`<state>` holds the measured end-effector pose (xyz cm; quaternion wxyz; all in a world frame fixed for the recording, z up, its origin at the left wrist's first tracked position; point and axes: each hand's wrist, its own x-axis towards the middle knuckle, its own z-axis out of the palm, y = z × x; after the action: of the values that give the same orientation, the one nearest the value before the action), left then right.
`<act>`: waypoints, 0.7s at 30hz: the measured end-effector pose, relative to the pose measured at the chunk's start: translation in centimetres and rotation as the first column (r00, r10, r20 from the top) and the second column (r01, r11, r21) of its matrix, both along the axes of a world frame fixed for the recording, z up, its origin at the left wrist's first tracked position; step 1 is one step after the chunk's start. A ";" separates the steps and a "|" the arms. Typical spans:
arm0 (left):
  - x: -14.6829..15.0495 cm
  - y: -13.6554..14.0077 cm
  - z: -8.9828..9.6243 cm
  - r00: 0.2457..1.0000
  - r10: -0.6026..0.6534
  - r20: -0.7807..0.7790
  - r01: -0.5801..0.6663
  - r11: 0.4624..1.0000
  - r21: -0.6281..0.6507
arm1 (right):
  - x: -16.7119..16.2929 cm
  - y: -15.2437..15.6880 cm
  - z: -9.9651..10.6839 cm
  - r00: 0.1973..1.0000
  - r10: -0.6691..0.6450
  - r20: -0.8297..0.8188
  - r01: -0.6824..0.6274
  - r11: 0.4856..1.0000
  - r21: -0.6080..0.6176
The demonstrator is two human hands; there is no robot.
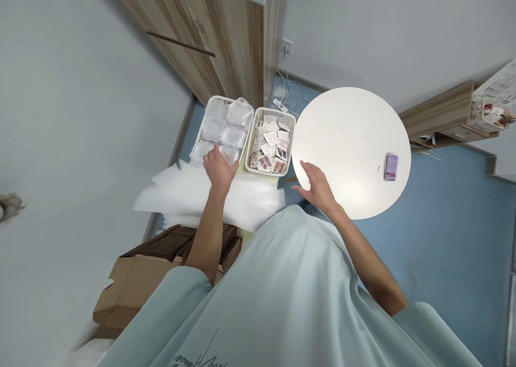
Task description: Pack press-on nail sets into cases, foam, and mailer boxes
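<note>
My left hand (220, 169) is over the near edge of a white basket (196, 136), with thumb and fingers apart. The basket holds several clear plastic boxes (234, 137); the hand is at the nearest ones and partly covers them. Whether its fingertips touch a box, I cannot tell. My right hand (318, 188) is held open near the left edge of a round white table (350, 136), with nothing in it. Between the hands, farther off, stands a second white basket (250, 141) full of small printed cards and packets (271, 138), some with coloured pieces.
White foam sheets (242, 198) are stacked in front of the baskets, with brown cardboard boxes (141, 283) nearer me. A purple, blurred item (391, 166) lies on the table. Behind are a wooden cabinet (234, 39) and cables (288, 90) on the blue floor (451, 222).
</note>
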<state>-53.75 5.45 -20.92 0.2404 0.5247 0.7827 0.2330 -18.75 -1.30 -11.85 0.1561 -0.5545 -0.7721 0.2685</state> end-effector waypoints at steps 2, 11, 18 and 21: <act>0.3 0.0 0.3 1.000 0.007 -0.013 -0.007 1.000 -0.005 | 0.3 -0.2 0.1 1.000 0.000 -0.005 0.000 1.000 -0.004; 4.0 -1.7 4.6 0.995 -0.044 0.089 0.038 0.996 0.075 | 2.7 -1.3 0.3 0.994 0.013 -0.110 -0.011 1.000 0.018; 15.1 -5.0 7.9 0.768 -0.157 0.621 0.145 0.987 0.070 | 6.4 -1.2 1.4 0.977 0.087 -0.196 -0.075 0.995 0.068; 20.5 -6.5 8.8 0.645 -0.178 0.743 0.213 0.976 0.050 | 8.9 -1.4 2.1 0.970 0.104 -0.221 -0.094 0.994 0.054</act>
<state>-33.27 -1.05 -12.16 0.5728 0.4603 0.5601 0.3825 -9.90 -2.74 -9.78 0.2403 -0.4780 -0.7819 0.3201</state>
